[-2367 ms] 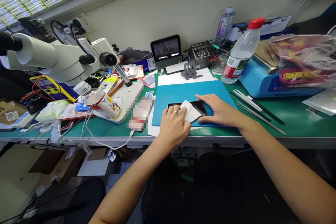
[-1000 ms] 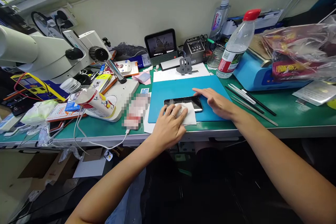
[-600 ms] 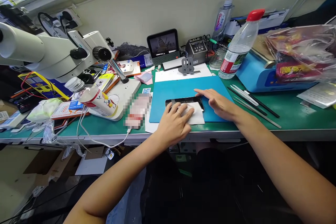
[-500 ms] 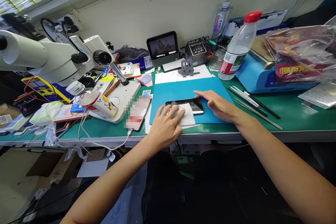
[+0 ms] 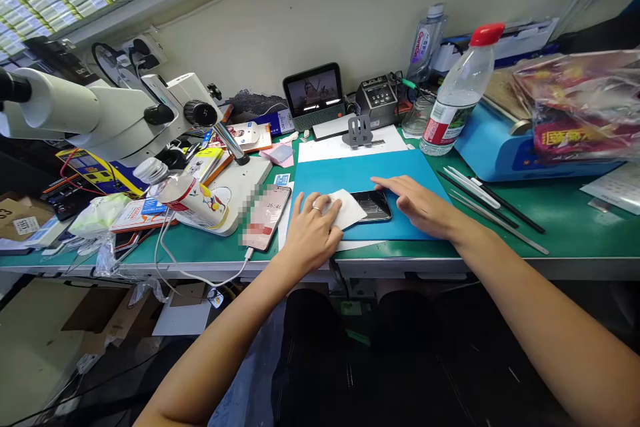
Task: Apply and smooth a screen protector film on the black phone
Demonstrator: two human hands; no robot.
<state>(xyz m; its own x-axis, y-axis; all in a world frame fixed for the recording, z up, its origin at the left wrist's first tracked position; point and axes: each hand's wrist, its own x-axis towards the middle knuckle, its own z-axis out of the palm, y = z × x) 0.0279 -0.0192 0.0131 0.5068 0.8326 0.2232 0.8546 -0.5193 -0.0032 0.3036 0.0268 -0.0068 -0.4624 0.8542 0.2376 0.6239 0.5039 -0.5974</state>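
Observation:
A dark-screened phone (image 5: 375, 205) lies flat on a blue mat (image 5: 360, 167). My left hand (image 5: 311, 227), a ring on one finger, presses a white wipe (image 5: 349, 211) down over the phone's left part, which is hidden under it. The wipe is held beneath my fingertips. At the phone's right end rests my right hand (image 5: 417, 203), its fingers stretched out and nothing in them. Left of the mat, another phone (image 5: 267, 217) with a lit screen is plugged into a white cable (image 5: 249, 255).
A microscope (image 5: 125, 120) and a tilted drink bottle (image 5: 187, 199) stand at left. Behind the mat are a small screen (image 5: 314, 90) and a grey holder (image 5: 358, 131). To the right lie several tweezers and thin tools (image 5: 493, 203), near a red-capped bottle (image 5: 457, 103) and a blue machine (image 5: 505, 147).
My left hand has slid the wipe leftward along the phone, and the wipe has turned. My right hand stays by the phone's right end. The camera view has shifted slightly.

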